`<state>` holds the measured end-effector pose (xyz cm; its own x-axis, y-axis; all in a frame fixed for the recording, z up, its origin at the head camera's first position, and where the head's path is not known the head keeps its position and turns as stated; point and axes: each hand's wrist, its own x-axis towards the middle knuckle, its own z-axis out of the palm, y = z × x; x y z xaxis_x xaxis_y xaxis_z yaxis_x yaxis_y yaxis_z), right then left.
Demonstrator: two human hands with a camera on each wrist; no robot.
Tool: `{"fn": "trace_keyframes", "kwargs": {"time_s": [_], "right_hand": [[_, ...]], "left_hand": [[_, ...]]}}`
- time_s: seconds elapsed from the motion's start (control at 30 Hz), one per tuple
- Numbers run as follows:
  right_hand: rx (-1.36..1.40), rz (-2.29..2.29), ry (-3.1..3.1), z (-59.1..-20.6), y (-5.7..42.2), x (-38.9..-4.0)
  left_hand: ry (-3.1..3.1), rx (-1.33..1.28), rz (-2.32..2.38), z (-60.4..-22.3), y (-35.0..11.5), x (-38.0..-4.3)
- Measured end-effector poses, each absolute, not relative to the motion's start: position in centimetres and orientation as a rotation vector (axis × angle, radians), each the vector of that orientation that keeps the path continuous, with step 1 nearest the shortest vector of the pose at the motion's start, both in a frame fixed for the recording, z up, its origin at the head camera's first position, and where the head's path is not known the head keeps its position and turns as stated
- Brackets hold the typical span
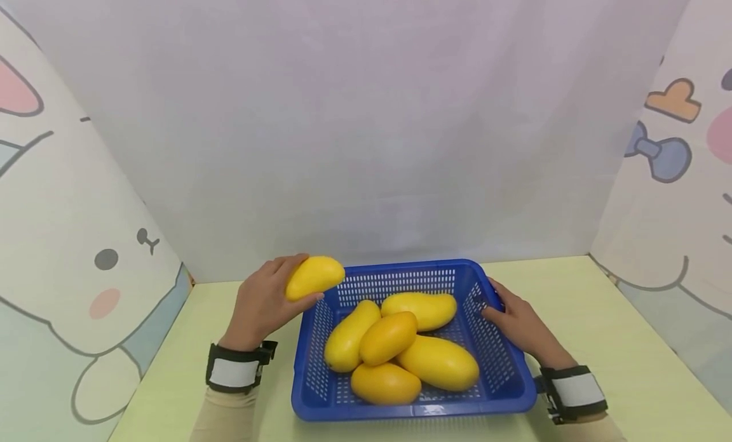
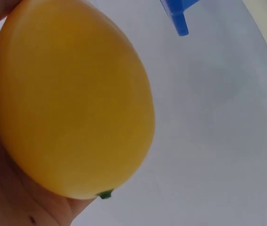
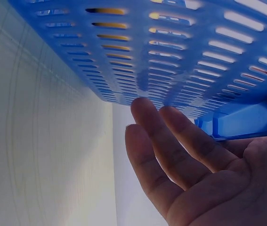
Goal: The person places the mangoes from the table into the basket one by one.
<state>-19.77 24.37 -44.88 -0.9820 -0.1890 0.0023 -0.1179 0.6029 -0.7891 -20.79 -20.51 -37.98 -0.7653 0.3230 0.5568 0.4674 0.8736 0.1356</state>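
Observation:
My left hand (image 1: 265, 302) grips a yellow mango (image 1: 316, 277) at the basket's back left corner, thumb along its underside. Up close in the left wrist view, that mango (image 2: 72, 103) shows a small green stem end. A blue plastic basket (image 1: 414, 411) with slotted walls stands on the table and holds several yellow and orange-yellow mangoes (image 1: 437, 362), one lying on top of the others. On the basket's right rim, my right hand (image 1: 520, 321) holds on, its thumb over the inside and its fingers outside, as the right wrist view shows the fingers (image 3: 171, 146) beneath the rim.
The pale yellow-green table (image 1: 606, 340) extends to both sides of the basket. A whitish cloth backdrop (image 1: 366, 143) rises right behind it. Panels with cartoon animals (image 1: 74, 239) flank the table at left and right.

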Motion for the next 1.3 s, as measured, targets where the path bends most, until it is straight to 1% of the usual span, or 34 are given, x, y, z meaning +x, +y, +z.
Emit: {"fn": "trace_keyframes", "kwargs": {"time_s": [1.3], "right_hand": [[-0.258, -1.326, 2.748, -44.9, 24.3, -19.7]], "left_hand": [[-2.498, -0.741, -0.358, -36.5, -15.7, -20.8]]}}
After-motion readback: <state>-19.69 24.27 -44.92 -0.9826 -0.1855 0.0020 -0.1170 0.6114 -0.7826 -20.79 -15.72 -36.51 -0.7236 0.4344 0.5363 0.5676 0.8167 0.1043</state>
